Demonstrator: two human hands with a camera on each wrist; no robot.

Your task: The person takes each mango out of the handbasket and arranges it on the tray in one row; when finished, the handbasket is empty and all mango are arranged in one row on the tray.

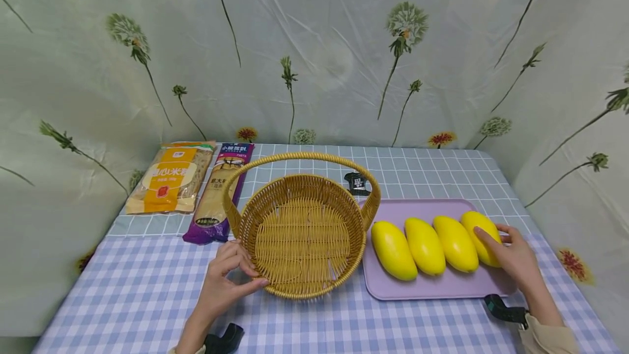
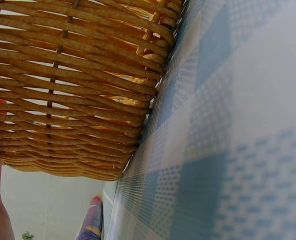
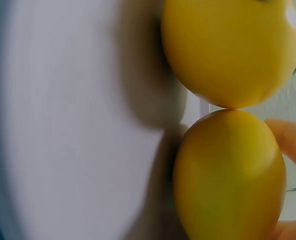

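A round wicker basket [image 1: 302, 234] with a tall arched handle [image 1: 302, 156] stands mid-table, its woven bottom showing. At its near-left rim my left hand [image 1: 223, 275] pinches the edge between thumb and fingers. The basket's side [image 2: 73, 100] fills much of the left wrist view, with part of the hand at the left edge. My right hand [image 1: 518, 258] grips the rightmost yellow mango [image 1: 484, 220], thumb across its top and fingers round the far side. Several mangoes lie side by side on a lilac tray [image 1: 422, 291]; in the right wrist view the gripped mango [image 3: 227, 175] touches its neighbour [image 3: 232, 50].
At the back left lie a bag of rice noodles [image 1: 169, 179] and a purple pasta packet [image 1: 216, 195]. A small black packet [image 1: 357, 183] sits behind the basket handle. Checked cloth [image 1: 142, 288] covers the table, and a flowered curtain [image 1: 324, 70] hangs behind it.
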